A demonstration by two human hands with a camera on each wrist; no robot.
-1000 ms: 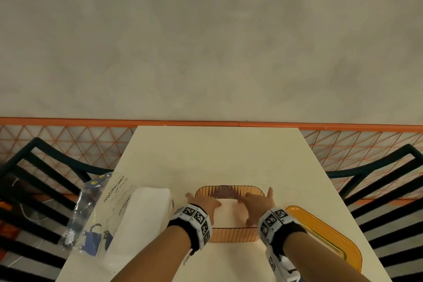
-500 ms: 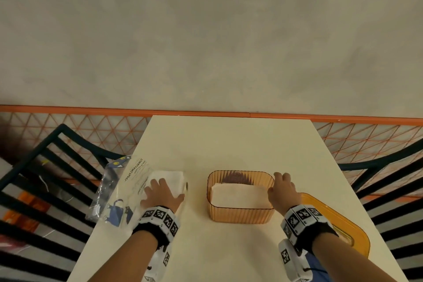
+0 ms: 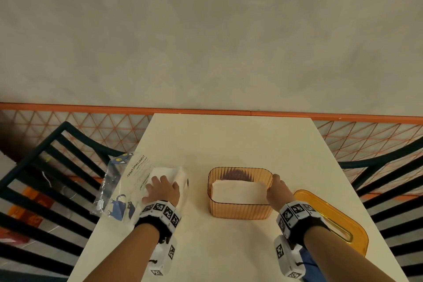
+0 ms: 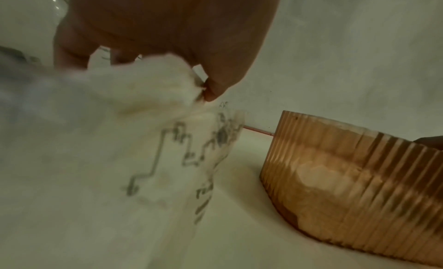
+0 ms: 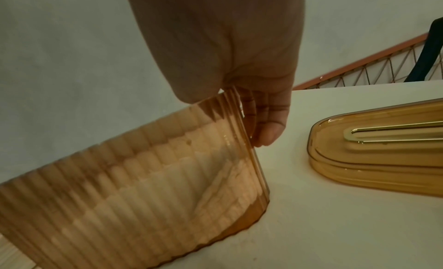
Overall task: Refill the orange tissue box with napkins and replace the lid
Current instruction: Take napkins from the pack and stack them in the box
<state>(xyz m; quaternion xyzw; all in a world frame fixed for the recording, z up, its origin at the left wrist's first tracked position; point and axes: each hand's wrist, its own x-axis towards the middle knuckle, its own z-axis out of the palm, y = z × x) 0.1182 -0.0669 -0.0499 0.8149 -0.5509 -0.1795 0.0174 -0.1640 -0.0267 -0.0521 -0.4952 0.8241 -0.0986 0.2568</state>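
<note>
Head view: orange tissue box (image 3: 240, 209) mid-table, lidless, white napkins (image 3: 238, 192) inside; lid (image 3: 343, 217) lies just right of it. Left hand (image 3: 163, 191) rests on the napkin pack (image 3: 137, 186); right hand (image 3: 278, 191) at the box's right end. Left wrist view: fingers (image 4: 72, 43) and thumb pinch a tuft of napkin from the pack. Right wrist view: fingers (image 5: 266, 125) curl over the box wall, gripping. Cream table (image 3: 229, 139), black slatted chairs (image 3: 45, 167), grey wall
</note>
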